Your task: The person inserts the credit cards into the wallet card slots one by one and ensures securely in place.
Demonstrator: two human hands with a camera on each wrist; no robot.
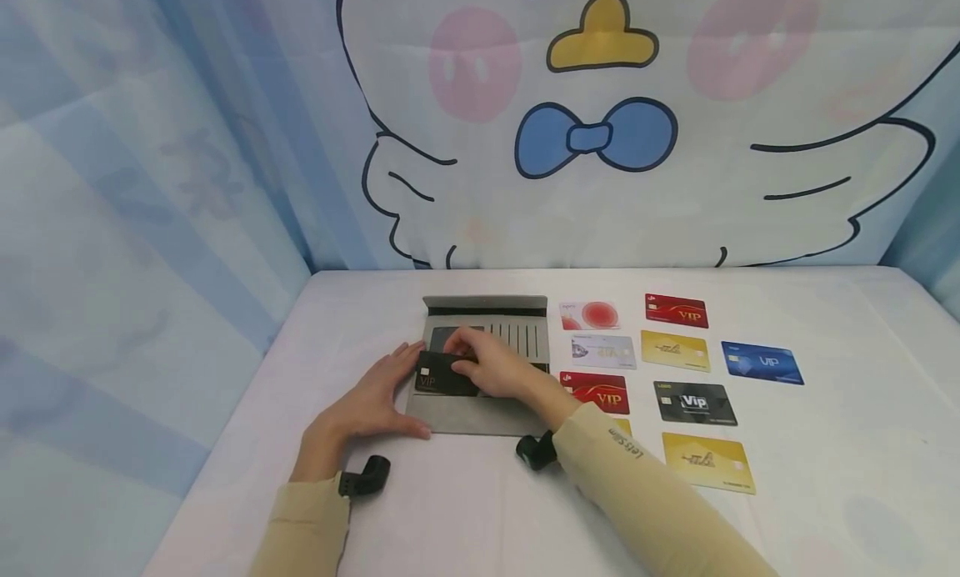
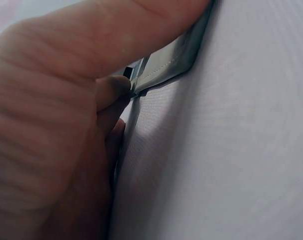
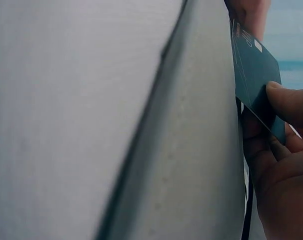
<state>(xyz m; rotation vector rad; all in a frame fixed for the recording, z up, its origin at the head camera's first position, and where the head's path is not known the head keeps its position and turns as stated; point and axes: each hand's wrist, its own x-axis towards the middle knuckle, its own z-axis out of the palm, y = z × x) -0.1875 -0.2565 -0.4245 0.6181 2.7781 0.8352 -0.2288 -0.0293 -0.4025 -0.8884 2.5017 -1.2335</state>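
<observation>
A grey card wallet [image 1: 450, 414] lies unfolded on the table, with a row of narrow slots along its upper part. My right hand [image 1: 491, 362] pinches a black VIP card [image 1: 444, 375] by its right end, thumb on its face. In the right wrist view the black card [image 3: 256, 75] stands tilted up over the wallet [image 3: 201, 125]. Along the wallet's left edge rests my left hand [image 1: 378, 398], its fingers extended and its thumb spread toward the lower left corner. From the left wrist, the thumb [image 2: 106, 37] shows beside the wallet's stitched corner [image 2: 166, 62].
Right of the wallet several cards lie in loose columns: a white-and-red card [image 1: 590, 315], a silver card [image 1: 603, 352], red VIP cards [image 1: 677, 310], gold cards [image 1: 708, 462], a dark Vip card [image 1: 695, 403] and a blue VIP card [image 1: 762, 363]. A cartoon curtain [image 1: 600, 218] hangs behind the table.
</observation>
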